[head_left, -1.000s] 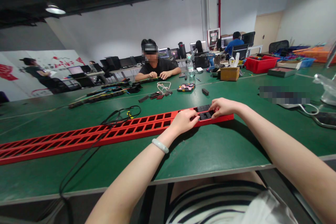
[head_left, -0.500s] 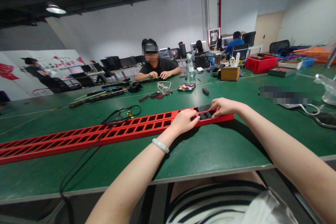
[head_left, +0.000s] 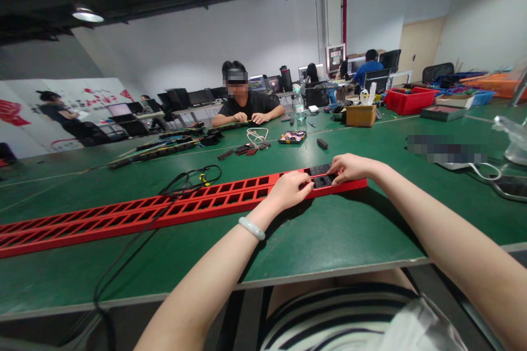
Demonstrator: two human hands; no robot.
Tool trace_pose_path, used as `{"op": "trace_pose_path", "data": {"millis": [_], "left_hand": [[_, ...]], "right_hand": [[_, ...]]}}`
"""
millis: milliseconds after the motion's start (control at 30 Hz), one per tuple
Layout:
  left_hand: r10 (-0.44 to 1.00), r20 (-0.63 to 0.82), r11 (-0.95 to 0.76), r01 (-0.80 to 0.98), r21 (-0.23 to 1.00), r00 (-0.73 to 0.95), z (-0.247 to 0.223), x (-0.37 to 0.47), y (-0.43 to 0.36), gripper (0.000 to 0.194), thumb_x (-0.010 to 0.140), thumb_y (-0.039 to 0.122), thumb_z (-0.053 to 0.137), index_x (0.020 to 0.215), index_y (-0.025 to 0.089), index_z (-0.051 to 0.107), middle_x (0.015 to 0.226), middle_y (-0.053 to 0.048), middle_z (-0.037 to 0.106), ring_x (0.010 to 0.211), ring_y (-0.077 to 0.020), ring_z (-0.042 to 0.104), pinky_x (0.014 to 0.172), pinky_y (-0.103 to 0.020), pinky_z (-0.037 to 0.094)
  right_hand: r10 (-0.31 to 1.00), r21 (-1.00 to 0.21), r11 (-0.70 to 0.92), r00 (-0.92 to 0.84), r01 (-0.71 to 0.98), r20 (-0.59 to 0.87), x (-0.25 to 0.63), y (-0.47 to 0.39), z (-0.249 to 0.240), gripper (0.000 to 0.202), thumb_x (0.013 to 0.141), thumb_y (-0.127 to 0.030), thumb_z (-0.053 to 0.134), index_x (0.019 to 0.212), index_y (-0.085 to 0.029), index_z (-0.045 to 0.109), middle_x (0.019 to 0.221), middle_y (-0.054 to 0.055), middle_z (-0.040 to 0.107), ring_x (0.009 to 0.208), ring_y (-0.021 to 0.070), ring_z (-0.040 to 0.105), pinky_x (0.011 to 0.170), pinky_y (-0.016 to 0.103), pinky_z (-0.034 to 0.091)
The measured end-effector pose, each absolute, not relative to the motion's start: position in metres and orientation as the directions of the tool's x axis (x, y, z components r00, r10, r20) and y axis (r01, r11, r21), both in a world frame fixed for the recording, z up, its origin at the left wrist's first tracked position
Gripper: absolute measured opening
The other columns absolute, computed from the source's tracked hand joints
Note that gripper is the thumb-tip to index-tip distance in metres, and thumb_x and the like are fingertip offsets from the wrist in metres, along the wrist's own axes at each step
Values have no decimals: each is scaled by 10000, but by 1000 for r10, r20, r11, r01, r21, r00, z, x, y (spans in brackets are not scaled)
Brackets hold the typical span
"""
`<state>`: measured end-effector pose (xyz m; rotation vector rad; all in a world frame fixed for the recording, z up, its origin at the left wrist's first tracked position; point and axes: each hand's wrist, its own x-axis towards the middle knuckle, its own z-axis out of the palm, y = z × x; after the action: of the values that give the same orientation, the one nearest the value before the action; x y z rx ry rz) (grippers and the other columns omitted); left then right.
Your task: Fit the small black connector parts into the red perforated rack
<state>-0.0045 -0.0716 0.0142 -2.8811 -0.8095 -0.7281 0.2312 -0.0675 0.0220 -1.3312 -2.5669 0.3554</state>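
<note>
A long red frame (head_left: 230, 188) with two rows of rectangular openings lies across the green table. Black socket-like modules (head_left: 323, 180) sit in its right end. My left hand (head_left: 290, 188), with a pale bangle at the wrist, rests on the frame, its bent fingertips at the left edge of the modules. On their right side, my right hand (head_left: 348, 169) has its thumb and fingers curled down onto the modules. Both hands' fingers are closed, and the fingertips partly hide the modules.
A black cable (head_left: 135, 236) crosses the frame and hangs over the front edge of the green table (head_left: 329, 247). Beyond lie a small black block (head_left: 322, 143), a parts tray (head_left: 292, 137) and a bottle (head_left: 299, 104). Opposite sits a person (head_left: 242, 101) handling something small.
</note>
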Motion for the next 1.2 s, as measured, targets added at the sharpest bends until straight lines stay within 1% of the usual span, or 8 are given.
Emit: {"op": "trace_pose_path", "data": {"millis": [333, 1200], "left_hand": [[473, 455, -864, 498, 73, 754, 16, -5, -73, 159, 812, 251, 442, 725, 171, 548, 739, -17, 607, 695, -125, 546, 652, -231, 398], [471, 445, -867, 492, 75, 762, 17, -4, -73, 167, 812, 252, 440, 721, 170, 554, 726, -19, 598, 691, -125, 544, 651, -233, 402]], "right_hand": [[831, -320, 542, -552, 777, 69, 230, -70, 25, 398, 643, -435, 594, 954, -198, 666, 896, 57, 574, 767, 176, 538, 653, 225, 388], [840, -311, 529, -538, 790, 63, 230, -69, 24, 417, 637, -443, 602, 977, -210, 661, 913, 66, 577, 789, 191, 541, 680, 238, 398]]}}
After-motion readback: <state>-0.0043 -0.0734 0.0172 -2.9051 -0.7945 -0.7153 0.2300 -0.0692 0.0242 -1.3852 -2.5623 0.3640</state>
